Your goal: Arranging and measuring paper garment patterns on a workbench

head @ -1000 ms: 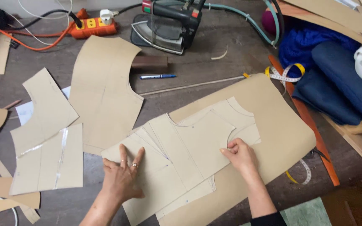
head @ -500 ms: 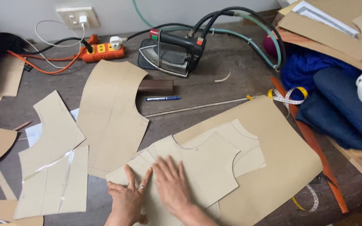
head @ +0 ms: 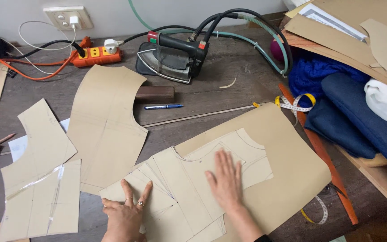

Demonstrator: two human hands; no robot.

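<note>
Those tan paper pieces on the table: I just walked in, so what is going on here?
A person presses both hands flat on pale cut pattern pieces lying on a larger tan paper sheet. The left hand rests on the lower-left piece, the right hand on the middle. A grey steam iron and blue pen lie beyond, untouched.

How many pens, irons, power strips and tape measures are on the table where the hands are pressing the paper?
Blue pen: 1
Iron: 1
Orange power strip: 1
Yellow tape measure: 1
Total: 4
The left hand and right hand lie flat on the paper pattern.
</note>
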